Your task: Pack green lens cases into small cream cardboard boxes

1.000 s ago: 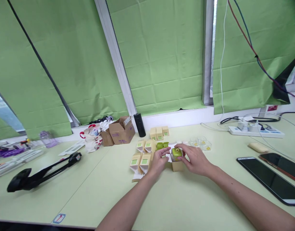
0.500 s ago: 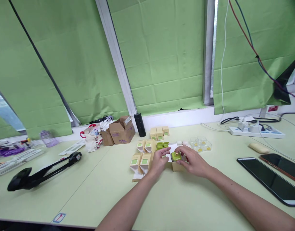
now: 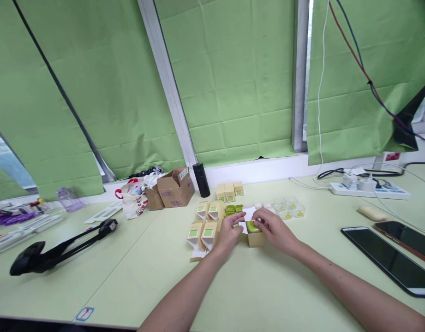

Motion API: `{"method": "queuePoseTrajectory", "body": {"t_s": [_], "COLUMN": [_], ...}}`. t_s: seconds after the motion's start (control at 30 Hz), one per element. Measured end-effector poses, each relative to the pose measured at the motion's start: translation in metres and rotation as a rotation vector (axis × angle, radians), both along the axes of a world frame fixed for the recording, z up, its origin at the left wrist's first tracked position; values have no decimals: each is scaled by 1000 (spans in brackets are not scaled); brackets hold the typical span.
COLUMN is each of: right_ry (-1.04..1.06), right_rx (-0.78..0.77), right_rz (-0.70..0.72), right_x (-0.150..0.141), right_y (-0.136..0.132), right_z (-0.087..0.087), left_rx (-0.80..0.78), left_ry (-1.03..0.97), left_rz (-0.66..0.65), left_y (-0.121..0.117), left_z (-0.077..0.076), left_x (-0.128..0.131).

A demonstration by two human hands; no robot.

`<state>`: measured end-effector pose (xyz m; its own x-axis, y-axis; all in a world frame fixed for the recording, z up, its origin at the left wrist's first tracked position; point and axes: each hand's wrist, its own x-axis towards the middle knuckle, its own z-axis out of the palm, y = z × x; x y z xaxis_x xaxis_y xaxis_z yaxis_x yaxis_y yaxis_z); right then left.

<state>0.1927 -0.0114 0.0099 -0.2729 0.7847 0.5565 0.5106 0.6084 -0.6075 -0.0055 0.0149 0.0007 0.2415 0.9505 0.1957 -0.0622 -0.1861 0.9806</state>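
Observation:
A small brown cardboard box [image 3: 255,240] stands upright on the table with its white-lined flaps raised. Inside its top sits a green square container [image 3: 253,228], mostly sunk between the walls. My right hand [image 3: 272,227] has its fingers closed together on the container's top, at the small knob there. On the box's left side, my left hand [image 3: 230,230] grips at a white flap [image 3: 243,227] with thumb and forefinger. Just left of that hand stand several open cartons with green labels [image 3: 209,232]. Green cups [image 3: 234,209] are partly hidden behind my hands.
Clear plastic cups [image 3: 289,208] with yellow spots stand behind my right hand. Closed small boxes [image 3: 229,191] are farther back, near a black cylinder [image 3: 201,179]. Phones [image 3: 388,258] lie at right, below a power strip [image 3: 369,190]. A black strapped device [image 3: 63,246] lies at left.
The green container has gone down into the box. My right hand's fingers have shifted from its right edge to its top; the left hand has stayed at the flap.

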Motion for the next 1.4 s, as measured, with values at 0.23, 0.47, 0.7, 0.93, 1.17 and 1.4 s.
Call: {"method": "queuePoseTrajectory", "body": {"t_s": [0.23, 0.47, 0.7, 0.93, 1.17, 1.4], "right_ry": [27, 40, 42, 184, 415, 572], "right_rx": [-60, -109, -131, -36, -93, -242], "right_rz": [15, -16, -11, -53, -117, -141], "right_x": [0, -1, -2, 0, 2, 1], "right_y": [5, 9, 7, 8, 15, 25], "right_z": [-6, -6, -4, -12, -23, -33], "left_rx": [-17, -17, -29, -58, -79, -34], "left_ry": [-30, -34, -47, -61, -63, -77], "left_rz": [-9, 5, -13, -11, 41, 126], "left_y": [-3, -3, -3, -5, -6, -4], "left_z": [2, 3, 3, 8, 10, 7], "left_x": [2, 2, 2, 1, 0, 1]}}
